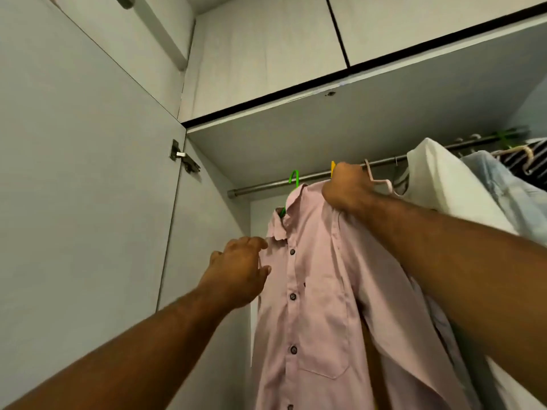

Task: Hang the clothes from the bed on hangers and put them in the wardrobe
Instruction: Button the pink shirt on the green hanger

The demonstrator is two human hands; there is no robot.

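A pink buttoned shirt (313,291) hangs on a green hanger (294,180) whose hook sits over the wardrobe's metal rail (260,188). My left hand (238,269) pinches the shirt's left shoulder edge just below the collar. My right hand (347,186) is raised at the rail and grips the shirt's right shoulder; a yellow hanger hook (333,167) shows just behind its fingers. The lower part of the shirt runs out of view.
A pale pink hanger (381,180) hangs on the rail right of my right hand. Further right hang a white garment (444,184), a light blue one (497,184) and a striped one (529,161). The open wardrobe door (88,173) stands at left, a shelf above.
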